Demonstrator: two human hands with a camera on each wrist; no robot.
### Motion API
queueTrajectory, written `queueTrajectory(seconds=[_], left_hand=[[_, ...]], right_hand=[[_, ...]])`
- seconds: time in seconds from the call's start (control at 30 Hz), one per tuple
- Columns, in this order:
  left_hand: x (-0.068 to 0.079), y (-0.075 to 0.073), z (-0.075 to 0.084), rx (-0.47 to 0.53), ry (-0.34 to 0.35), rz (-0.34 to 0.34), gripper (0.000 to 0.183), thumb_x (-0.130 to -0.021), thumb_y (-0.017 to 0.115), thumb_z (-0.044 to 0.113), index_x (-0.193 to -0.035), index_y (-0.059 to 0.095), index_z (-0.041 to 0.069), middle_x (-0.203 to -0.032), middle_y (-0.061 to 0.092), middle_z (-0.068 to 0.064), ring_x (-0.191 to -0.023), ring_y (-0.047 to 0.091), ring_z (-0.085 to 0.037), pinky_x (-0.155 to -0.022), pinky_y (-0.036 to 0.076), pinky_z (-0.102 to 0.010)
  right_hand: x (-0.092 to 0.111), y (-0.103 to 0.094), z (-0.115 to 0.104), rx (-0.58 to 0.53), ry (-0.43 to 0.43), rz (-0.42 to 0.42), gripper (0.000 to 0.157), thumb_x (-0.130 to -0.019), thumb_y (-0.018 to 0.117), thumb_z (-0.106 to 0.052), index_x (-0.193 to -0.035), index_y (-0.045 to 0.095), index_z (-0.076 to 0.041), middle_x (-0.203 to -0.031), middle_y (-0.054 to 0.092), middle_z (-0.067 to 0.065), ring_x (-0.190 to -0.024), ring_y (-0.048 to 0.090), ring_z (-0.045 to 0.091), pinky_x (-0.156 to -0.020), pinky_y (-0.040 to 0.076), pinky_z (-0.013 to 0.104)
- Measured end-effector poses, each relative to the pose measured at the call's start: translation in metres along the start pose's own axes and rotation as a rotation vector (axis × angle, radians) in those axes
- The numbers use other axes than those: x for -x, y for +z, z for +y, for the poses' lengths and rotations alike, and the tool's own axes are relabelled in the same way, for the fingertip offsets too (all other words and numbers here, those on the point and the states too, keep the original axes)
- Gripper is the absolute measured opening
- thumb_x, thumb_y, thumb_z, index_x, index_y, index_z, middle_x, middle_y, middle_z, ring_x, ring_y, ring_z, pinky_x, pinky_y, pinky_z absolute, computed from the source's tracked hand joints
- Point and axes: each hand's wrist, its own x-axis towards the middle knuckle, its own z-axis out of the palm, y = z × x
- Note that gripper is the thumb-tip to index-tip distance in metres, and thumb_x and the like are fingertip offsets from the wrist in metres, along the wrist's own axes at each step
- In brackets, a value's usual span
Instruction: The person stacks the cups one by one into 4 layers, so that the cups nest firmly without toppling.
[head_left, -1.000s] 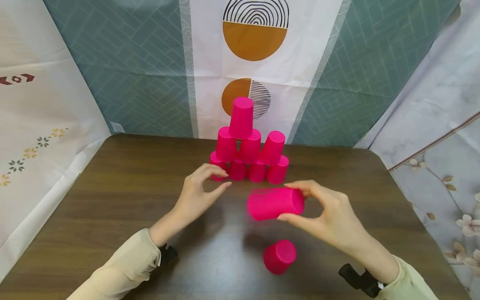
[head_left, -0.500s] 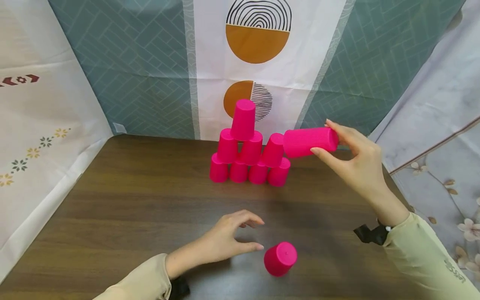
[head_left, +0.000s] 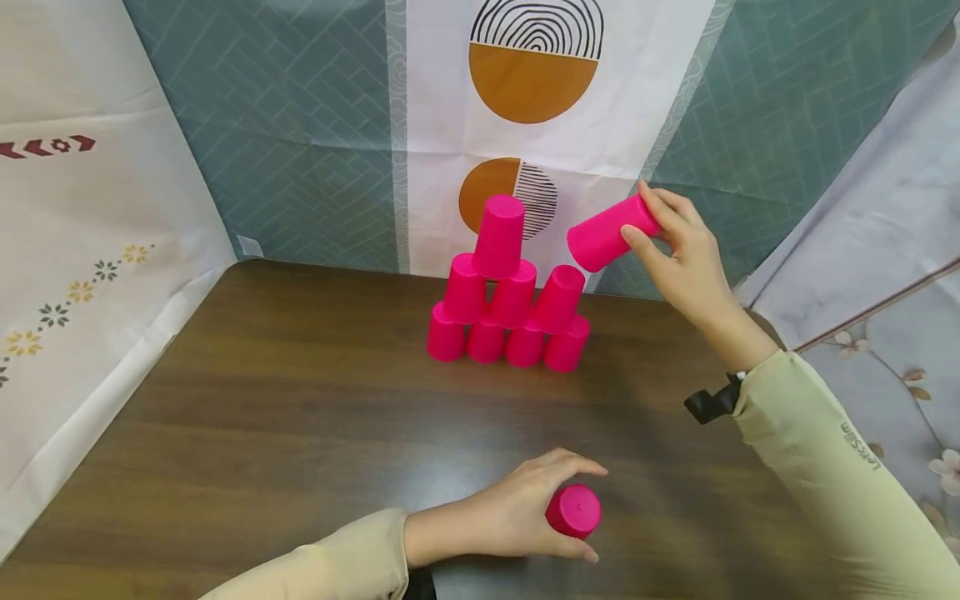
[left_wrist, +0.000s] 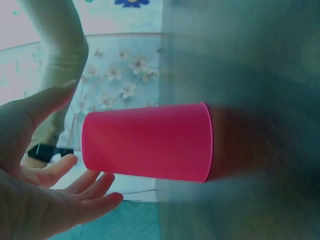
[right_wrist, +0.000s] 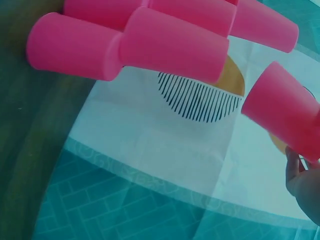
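Observation:
My right hand (head_left: 693,271) grips a pink plastic cup (head_left: 606,235) near its closed end, between thumb and fingers. The cup is tilted in the air, above and right of a stack of upside-down pink cups. That stack has several cups below, 3 in the middle row including the right-hand cup (head_left: 559,298), and one top cup (head_left: 500,237) over the left pair. Near the front, my left hand (head_left: 513,512) is spread around a lone upside-down cup (head_left: 576,510). In the left wrist view, the thumb stands clear of this cup (left_wrist: 147,144); finger contact is unclear.
The dark wooden table (head_left: 300,400) carries the stack near its back edge. A patterned cloth (head_left: 315,167) hangs just behind it. Pale cloths, including the left one (head_left: 127,275), flank both sides.
My right hand has raised its cup up and rightward from the front of the stack, then tilted it. My left hand has moved from near the stack down to the lone cup.

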Motion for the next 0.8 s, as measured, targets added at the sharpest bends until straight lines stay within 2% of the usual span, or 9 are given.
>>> queueTrajectory(seconds=[0.13,0.3,0.4,0.6,0.7,0.8], left_hand=[[0.001,0.006,0.002,-0.002,0.002,0.001,0.070,-0.075,0.079,0.026,-0.133,0.042,0.018,-0.129,0.050,0.004,-0.108,0.051,-0.002,-0.078,0.043,-0.007],[-0.002,0.013,0.003,0.002,-0.016,0.028,0.064,-0.077,0.077,0.023,-0.131,0.044,0.016,-0.127,0.051,0.002,-0.102,0.052,0.000,-0.073,0.042,-0.005],[-0.003,0.016,0.003,0.006,-0.048,0.040,0.061,-0.078,0.076,0.023,-0.130,0.044,0.017,-0.124,0.053,0.002,-0.096,0.052,0.003,-0.069,0.042,-0.004],[0.000,0.019,0.004,-0.053,-0.132,0.058,0.065,-0.078,0.076,0.025,-0.132,0.041,0.020,-0.118,0.053,0.007,-0.092,0.052,0.004,-0.066,0.042,-0.006],[0.001,0.019,0.002,-0.057,-0.151,0.073,0.062,-0.077,0.077,0.024,-0.130,0.044,0.019,-0.116,0.055,0.008,-0.093,0.053,0.003,-0.066,0.043,-0.006],[0.002,0.019,-0.002,-0.014,-0.148,0.089,0.056,-0.077,0.077,0.021,-0.125,0.049,0.017,-0.114,0.056,0.007,-0.093,0.053,0.003,-0.067,0.043,-0.006]], right_hand=[[-0.014,0.006,-0.005,-0.009,0.084,-0.019,0.058,-0.086,0.067,-0.023,-0.139,0.044,-0.020,-0.133,0.051,0.003,-0.105,0.058,0.013,-0.090,0.046,0.018],[-0.028,0.016,-0.011,-0.083,0.290,-0.064,0.063,-0.084,0.069,-0.034,-0.140,0.043,-0.025,-0.130,0.056,0.004,-0.108,0.059,0.019,-0.086,0.051,0.023],[-0.034,0.022,-0.013,-0.131,0.369,-0.120,0.068,-0.083,0.069,-0.036,-0.143,0.038,-0.028,-0.133,0.054,0.005,-0.112,0.056,0.021,-0.088,0.051,0.029],[-0.046,0.033,-0.016,-0.132,0.383,-0.282,0.077,-0.082,0.069,-0.040,-0.146,0.026,-0.036,-0.139,0.048,0.005,-0.120,0.051,0.025,-0.093,0.047,0.043],[-0.046,0.035,-0.017,-0.093,0.381,-0.338,0.079,-0.079,0.071,-0.043,-0.145,0.029,-0.038,-0.138,0.049,0.005,-0.120,0.051,0.025,-0.092,0.048,0.045],[-0.046,0.037,-0.018,-0.075,0.379,-0.369,0.078,-0.076,0.074,-0.043,-0.143,0.034,-0.039,-0.136,0.052,0.005,-0.120,0.051,0.025,-0.090,0.049,0.045]])
